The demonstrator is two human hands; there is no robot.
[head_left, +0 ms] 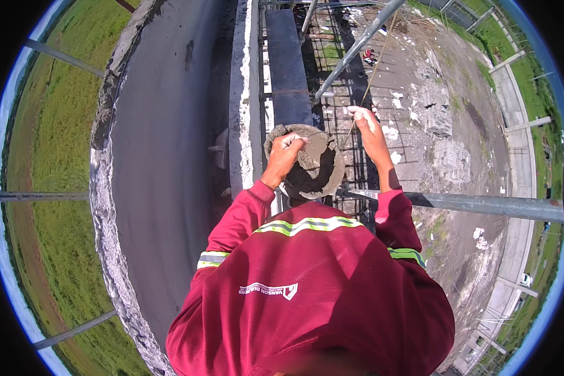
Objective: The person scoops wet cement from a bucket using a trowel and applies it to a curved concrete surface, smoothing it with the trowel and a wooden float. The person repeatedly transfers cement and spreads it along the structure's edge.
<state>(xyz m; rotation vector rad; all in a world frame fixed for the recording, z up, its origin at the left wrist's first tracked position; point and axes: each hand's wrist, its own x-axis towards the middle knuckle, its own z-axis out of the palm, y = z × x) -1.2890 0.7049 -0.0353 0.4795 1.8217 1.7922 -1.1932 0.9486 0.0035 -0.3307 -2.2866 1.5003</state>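
Note:
A round bucket [339, 164] caked with grey mortar stands in front of me, with wet mortar [316, 139] inside and a dark shadow across it. My left hand [286, 155] is closed at the bucket's left side, fingers curled over the mortar; what they grip is too small to make out. Up and to the right, my right hand [371, 135] is raised beyond the rim, its fingers pinched together on a thin rope [374, 74]. The rope slants from the far upper right down past these fingertips toward the bucket.
A narrow wall top [241, 113] runs along the bucket's left, beside a smooth grey concrete surface [163, 156] with a rough edge. A plank [288, 69] lies beyond the bucket. Scaffold pipes [482, 203] cross at right. Far below are block stacks [451, 160] and a person [370, 57].

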